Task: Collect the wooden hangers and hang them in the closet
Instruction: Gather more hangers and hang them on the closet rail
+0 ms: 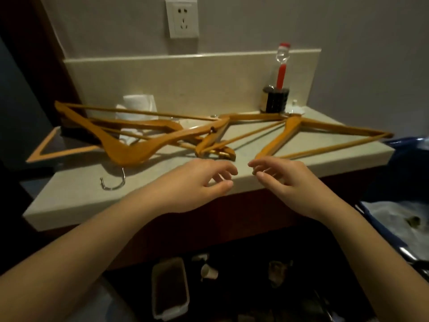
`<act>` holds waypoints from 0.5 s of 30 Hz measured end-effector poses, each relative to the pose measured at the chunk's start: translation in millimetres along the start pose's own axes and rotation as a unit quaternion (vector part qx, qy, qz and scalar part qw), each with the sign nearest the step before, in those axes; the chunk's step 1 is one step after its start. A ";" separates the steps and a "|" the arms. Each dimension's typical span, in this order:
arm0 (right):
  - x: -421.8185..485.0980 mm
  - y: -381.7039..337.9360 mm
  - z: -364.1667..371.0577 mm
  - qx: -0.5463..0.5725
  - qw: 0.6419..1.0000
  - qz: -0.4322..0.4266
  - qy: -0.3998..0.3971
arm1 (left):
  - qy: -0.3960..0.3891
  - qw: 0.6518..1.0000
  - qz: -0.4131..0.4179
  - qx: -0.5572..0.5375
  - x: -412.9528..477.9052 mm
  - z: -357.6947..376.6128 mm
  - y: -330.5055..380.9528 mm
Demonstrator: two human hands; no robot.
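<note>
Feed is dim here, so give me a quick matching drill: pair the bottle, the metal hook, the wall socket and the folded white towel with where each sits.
Things:
1. bottle
2. metal hook
3. wall socket
4. white towel

Places:
A. back left of counter, behind the hangers
B. on the wall above the backsplash
C. back right of counter
D. front left of counter, nearest the edge

Pairs: 1-C, 2-D, 3-B, 4-A

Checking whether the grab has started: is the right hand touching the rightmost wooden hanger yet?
Cannot tell. In the head view the right hand has its fingers right by the hanger's near end, with no plain gap or contact visible.
</note>
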State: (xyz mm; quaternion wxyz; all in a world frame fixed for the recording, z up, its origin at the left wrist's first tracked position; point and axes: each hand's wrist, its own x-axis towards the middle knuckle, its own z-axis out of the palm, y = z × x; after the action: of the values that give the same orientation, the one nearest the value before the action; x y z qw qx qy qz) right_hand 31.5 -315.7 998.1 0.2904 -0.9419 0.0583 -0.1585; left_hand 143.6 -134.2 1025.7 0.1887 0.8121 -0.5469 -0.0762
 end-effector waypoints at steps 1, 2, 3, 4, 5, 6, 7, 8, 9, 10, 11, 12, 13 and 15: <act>11.0 -1.0 -6.6 -0.015 1.000 0.001 0.001 | 0.011 1.000 0.004 0.018 9.2 -8.8 -1.3; 22.1 -0.7 -12.9 -0.029 1.000 0.006 0.001 | 0.017 0.999 0.008 0.038 19.5 -16.4 -3.1; 33.1 1.0 -19.0 -0.042 0.999 0.010 0.003 | 0.021 0.998 0.011 0.060 31.0 -22.5 -6.0; 44.1 4.1 -24.9 -0.056 0.998 0.013 0.007 | 0.024 0.996 0.010 0.080 43.7 -27.3 -10.4; 55.6 8.5 -30.0 -0.069 0.997 0.015 0.011 | 0.027 0.995 0.006 0.094 57.4 -31.0 -15.5; 67.1 14.1 -34.6 -0.080 0.996 0.018 0.014 | 0.026 0.995 -0.004 0.100 71.3 -32.9 -21.6; 78.4 20.5 -38.6 -0.088 0.996 0.023 0.014 | 0.024 0.994 -0.017 0.103 84.8 -33.6 -27.2; 89.8 28.2 -42.2 -0.098 0.995 0.028 0.010 | 0.023 0.993 -0.026 0.110 97.5 -33.0 -32.6; 100.8 37.0 -45.4 -0.114 0.993 0.035 0.001 | 0.022 0.992 -0.031 0.122 109.5 -31.4 -36.9; 111.0 46.8 -48.9 -0.136 0.990 0.043 -0.009 | 0.020 0.990 -0.033 0.134 120.7 -28.8 -40.2; 120.9 57.6 -52.4 -0.161 0.985 0.053 -0.017 | 0.019 0.989 -0.035 0.141 131.3 -25.4 -42.4; 130.3 69.5 -56.0 -0.183 0.981 0.065 -0.023 | 0.016 0.989 -0.037 0.144 141.5 -21.6 -42.5; 138.9 81.9 -59.5 -0.201 0.976 0.080 -0.025 | 0.013 0.988 -0.039 0.146 151.6 -17.1 -41.5; 153.2 108.5 -66.4 -0.227 0.967 0.115 -0.020 | 0.009 0.989 -0.038 0.142 172.4 -6.4 -36.5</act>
State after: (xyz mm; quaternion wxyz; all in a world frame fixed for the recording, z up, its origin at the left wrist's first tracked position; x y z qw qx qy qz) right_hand 152.0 -471.1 1029.1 0.0862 -0.9731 0.1950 -0.0874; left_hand 244.3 -278.8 1031.6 0.0732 0.8515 -0.5193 0.0029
